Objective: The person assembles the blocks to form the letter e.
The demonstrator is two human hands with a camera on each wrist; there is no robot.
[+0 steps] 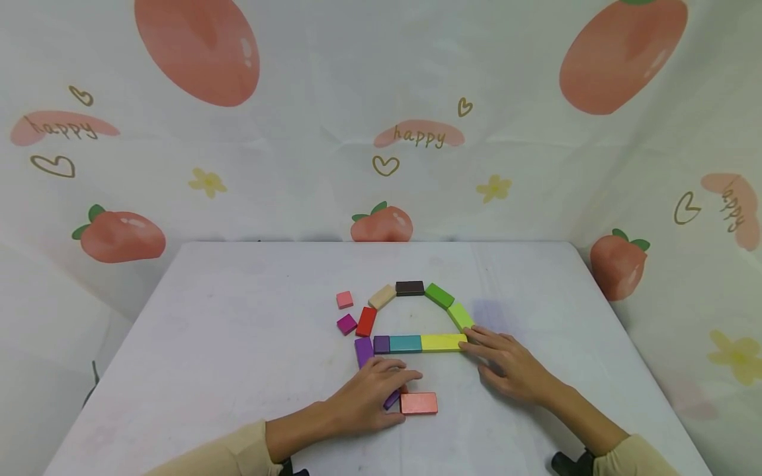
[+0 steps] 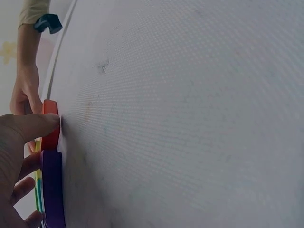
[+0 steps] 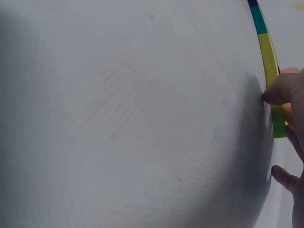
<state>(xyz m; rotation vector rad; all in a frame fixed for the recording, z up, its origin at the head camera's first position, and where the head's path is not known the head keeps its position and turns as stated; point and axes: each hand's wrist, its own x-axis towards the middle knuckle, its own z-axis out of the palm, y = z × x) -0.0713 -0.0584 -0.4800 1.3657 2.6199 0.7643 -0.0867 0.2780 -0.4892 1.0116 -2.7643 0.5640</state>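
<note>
My left hand [image 1: 372,395] is low in the head view, its thumb and a finger pinching the left end of a pink block [image 1: 419,403]. Under that hand, a dark purple block [image 1: 391,399] lies tilted against the pink one, partly hidden. A purple block [image 1: 364,352] stands out beyond the knuckles. My right hand [image 1: 513,365] has its fingers extended, touching the right end of a yellow block [image 1: 443,342] and the lower end of a lime block [image 1: 460,317]. In the left wrist view, the thumb lies across the pink block [image 2: 49,135], beside a purple block [image 2: 52,190].
A teal block [image 1: 405,344] and a small indigo block [image 1: 381,344] continue the yellow row. Red [image 1: 366,321], beige [image 1: 382,296], black [image 1: 409,288] and green [image 1: 439,295] blocks form an arch with the lime one. Small pink [image 1: 344,299] and magenta [image 1: 347,324] blocks lie left.
</note>
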